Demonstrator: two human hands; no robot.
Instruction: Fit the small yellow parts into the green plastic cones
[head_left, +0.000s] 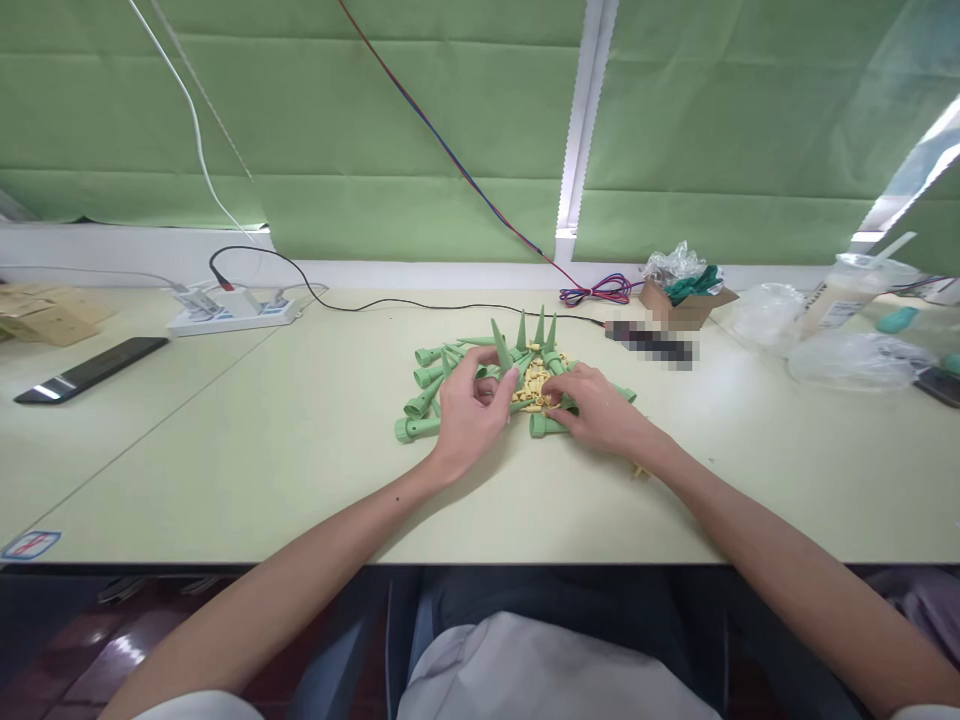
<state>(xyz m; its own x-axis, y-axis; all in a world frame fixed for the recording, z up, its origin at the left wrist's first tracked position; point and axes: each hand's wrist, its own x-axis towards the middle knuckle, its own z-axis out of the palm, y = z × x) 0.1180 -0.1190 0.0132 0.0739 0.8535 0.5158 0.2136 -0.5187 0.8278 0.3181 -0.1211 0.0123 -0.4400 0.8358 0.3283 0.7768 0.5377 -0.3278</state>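
My left hand (pixel 474 408) is closed around a green plastic cone (pixel 500 345), which points upward with a slight tilt. Small yellow plastic pieces (pixel 535 383) lie in a pile between my hands. Over the right side of that pile, my right hand (pixel 600 408) has its thumb and fingers pinched together; what is between them is hidden. Several more green cones (pixel 540 328) stand upright behind the pile. Green tube-like pieces with wide ends (pixel 418 428) lie to the left, partly behind my left hand. Another green tube (pixel 546 425) rests below my right hand.
A power strip (pixel 234 318) and a dark phone (pixel 93 368) are at the left. A thin black cable (pixel 405 301) crosses the back of the table. At the right are a cardboard box (pixel 686 308), a plastic cup (pixel 844 290) and clear bags (pixel 847 362).
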